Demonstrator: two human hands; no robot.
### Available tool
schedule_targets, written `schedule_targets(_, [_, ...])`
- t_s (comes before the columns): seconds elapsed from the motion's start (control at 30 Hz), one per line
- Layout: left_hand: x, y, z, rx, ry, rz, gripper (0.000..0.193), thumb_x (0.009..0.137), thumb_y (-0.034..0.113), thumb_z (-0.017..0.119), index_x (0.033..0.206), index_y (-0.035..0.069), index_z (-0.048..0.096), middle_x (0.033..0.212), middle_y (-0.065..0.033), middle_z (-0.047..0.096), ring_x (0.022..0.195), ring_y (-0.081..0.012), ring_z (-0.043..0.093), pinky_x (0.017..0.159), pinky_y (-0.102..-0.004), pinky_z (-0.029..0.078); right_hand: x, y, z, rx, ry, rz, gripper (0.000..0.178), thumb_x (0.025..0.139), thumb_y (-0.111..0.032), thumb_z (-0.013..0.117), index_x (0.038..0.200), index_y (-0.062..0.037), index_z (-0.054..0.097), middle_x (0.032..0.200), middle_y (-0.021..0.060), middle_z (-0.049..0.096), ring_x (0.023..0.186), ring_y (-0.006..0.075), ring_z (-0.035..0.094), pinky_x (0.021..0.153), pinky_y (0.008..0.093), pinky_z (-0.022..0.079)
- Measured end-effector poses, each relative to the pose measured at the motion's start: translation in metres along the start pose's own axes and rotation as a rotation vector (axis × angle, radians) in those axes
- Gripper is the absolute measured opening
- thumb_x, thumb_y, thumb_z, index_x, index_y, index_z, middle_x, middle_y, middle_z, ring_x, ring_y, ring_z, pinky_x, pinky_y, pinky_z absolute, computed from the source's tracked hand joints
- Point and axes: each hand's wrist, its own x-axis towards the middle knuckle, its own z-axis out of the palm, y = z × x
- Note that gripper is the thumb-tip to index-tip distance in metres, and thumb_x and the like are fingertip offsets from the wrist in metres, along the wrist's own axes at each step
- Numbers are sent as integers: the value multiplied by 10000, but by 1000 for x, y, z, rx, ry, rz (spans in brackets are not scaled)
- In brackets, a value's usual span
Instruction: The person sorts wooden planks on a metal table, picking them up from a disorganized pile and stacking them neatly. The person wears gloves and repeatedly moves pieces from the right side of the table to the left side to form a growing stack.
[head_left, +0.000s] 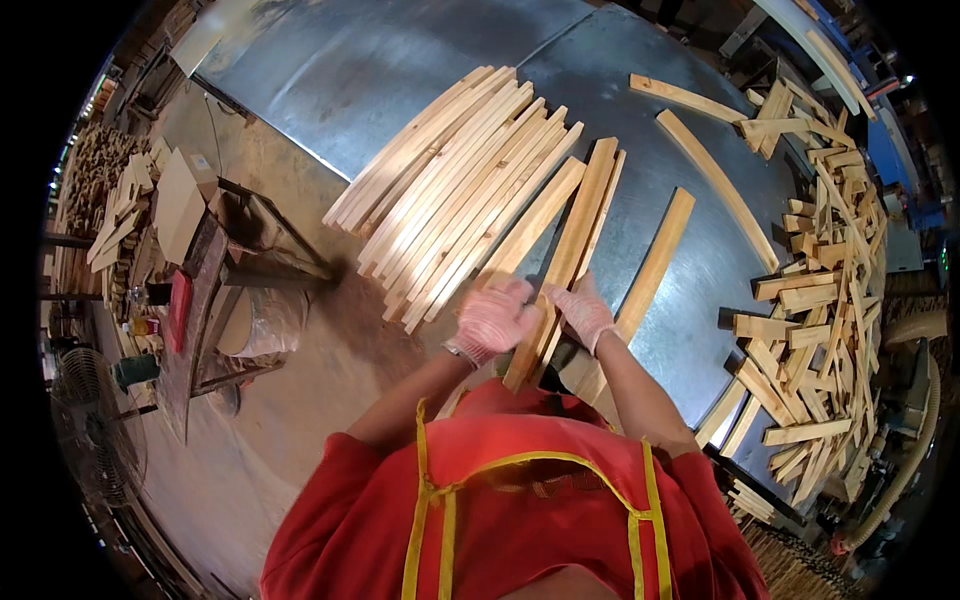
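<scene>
Both my hands wear pale, pinkish work gloves. My right hand (585,314) closes round the side of two long wooden strips, a broad strip (580,220) and a narrow strip (603,213) lying along its right. Their near ends reach toward my apron. My left hand (494,318), smeared by motion, is at the left edge of the broad strip; its fingers are too blurred to read. Just beyond it lies another strip (535,222), angled beside a row of pale curved strips (450,190). To the right of my right hand rests a single strip (656,260).
The metal-topped table (400,50) stretches ahead and right. A jumbled heap of wood pieces (810,330) covers its right side, with a curved strip (718,185) nearer the middle. At left stand a small worn stand (205,300) and a fan (92,420).
</scene>
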Motion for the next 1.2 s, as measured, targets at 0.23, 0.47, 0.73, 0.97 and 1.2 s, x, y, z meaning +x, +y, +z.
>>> schedule_targets(0.23, [-8, -56, 34, -15, 178, -88, 767, 852, 209, 676, 1567, 85, 427, 1516, -190, 513, 1228, -388, 612, 1053, -467, 496, 29, 18, 12, -77, 37, -69, 1175, 824, -556, 770, 1584, 149, 216, 1362, 359, 623, 1281, 423, 633, 1076, 421, 488])
schedule_targets(0.47, [-13, 5, -7, 243, 525, -14, 718, 793, 196, 706, 1462, 39, 497, 1409, -189, 560, 1297, -396, 557, 1080, -545, 454, 33, -51, 11, -235, -173, -231, 935, 893, -499, 704, 1537, 70, 335, 1338, 321, 644, 1245, 428, 641, 1069, 427, 491])
schedule_targets(0.73, [19, 1, 7, 412, 505, -52, 666, 796, 177, 717, 1420, 71, 512, 1429, -131, 501, 1330, -368, 492, 1099, -513, 413, 66, 0, -146, -533, 419, -398, 838, 826, -424, 747, 1506, -40, 441, 1415, 225, 580, 1283, 428, 560, 1065, 485, 469])
schedule_targets(0.97, [26, 3, 27, 602, 520, 76, 563, 847, 138, 629, 1405, 125, 554, 1431, -106, 509, 1372, -374, 475, 1121, -565, 406, 62, 58, -113, -564, 633, -297, 845, 808, -290, 766, 1556, -85, 430, 1587, 153, 393, 1416, 424, 419, 1135, 477, 423])
schedule_targets(1.2, [22, 13, -10, 46, 449, 35, 608, 873, 93, 645, 1469, 113, 527, 1335, -145, 635, 1263, -369, 585, 1086, -511, 441, 103, 14, -102, 109, 648, -262, 700, 833, -129, 695, 1498, -9, 514, 1480, 268, 489, 1351, 425, 508, 1164, 419, 406])
